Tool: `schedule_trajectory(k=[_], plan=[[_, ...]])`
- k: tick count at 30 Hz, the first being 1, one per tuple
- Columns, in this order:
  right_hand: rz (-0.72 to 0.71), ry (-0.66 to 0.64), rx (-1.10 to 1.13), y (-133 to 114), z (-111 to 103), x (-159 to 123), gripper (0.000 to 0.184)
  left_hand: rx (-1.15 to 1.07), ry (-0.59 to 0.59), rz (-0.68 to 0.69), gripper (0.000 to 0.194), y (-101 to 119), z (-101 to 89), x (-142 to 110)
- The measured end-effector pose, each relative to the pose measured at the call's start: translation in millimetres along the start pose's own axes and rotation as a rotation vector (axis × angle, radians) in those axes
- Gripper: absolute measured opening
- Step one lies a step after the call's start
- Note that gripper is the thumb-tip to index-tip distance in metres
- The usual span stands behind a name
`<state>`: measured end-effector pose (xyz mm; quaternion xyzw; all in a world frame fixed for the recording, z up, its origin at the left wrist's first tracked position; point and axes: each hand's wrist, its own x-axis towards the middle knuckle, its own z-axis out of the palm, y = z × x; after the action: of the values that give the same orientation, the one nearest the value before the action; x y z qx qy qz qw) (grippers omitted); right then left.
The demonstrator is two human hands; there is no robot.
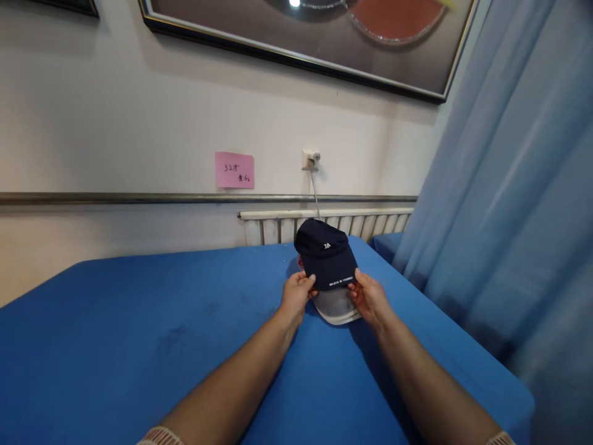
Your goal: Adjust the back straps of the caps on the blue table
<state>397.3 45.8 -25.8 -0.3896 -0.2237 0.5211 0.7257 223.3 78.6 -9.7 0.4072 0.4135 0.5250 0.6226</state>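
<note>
A navy baseball cap [327,256] with white lettering on its front and brim is between my two hands. My left hand [297,293] pinches the left corner of the brim between thumb and fingers. On the other side, my right hand [368,296] grips the brim's right corner the same way. Beneath the navy cap lies another cap [337,307], greyish with a pale brim edge; most of it is hidden. A bit of red shows at its left side. Whether the two caps touch I cannot tell.
A blue-covered table [139,321] spreads under my arms. Behind it are a white radiator [333,216], a metal rail [139,198] and a wall socket [310,160] with a plugged cord. A pink note [235,170] is on the wall. A blue curtain [509,173] hangs at right.
</note>
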Motion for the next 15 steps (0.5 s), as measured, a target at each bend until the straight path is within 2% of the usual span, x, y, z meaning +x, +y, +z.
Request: schedule_trajectory(k=[8, 12, 15], plan=[[-0.031, 0.031, -0.077, 13.1, -23.9, -4.7, 0.037, 0.094, 0.050, 0.073, 0.045, -19.6, -1.6, -5.6], [-0.039, 0.028, -0.125, 12.7, -34.9, -0.7, 0.038, 0.220, 0.058, 0.065, 0.043, -28.4, 3.7, -0.9], [-0.049, 0.033, -0.149, 13.0, -37.2, -0.4, 0.040, 0.339, 0.035, 0.039, 0.037, -32.0, -3.0, -1.7]])
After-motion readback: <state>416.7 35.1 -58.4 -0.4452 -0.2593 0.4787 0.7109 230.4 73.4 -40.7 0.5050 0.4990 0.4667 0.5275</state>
